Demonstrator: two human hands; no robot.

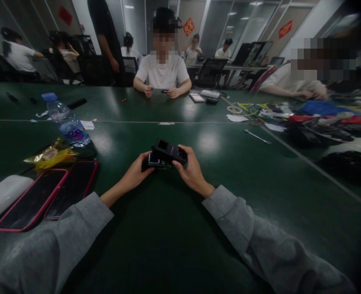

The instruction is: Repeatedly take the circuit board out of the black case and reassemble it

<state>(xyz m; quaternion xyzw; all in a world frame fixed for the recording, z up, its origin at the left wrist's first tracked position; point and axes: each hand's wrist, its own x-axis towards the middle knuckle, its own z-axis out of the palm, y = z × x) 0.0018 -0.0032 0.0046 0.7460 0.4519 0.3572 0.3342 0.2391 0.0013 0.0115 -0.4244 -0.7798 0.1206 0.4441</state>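
Note:
Above the dark green table, my left hand grips a green circuit board with a small screen at its left end. My right hand holds a black plastic casing that has a rectangular window and a row of small openings. The casing lies tilted just over the board and covers much of it; I cannot tell whether the two touch. The fingers of both hands are closed around the edges of these parts.
To the left are two red-edged phones, a white power bank, a yellow wrapper and a tilted plastic bottle. A wrench lies to the right, near tangled cables. A person sits opposite.

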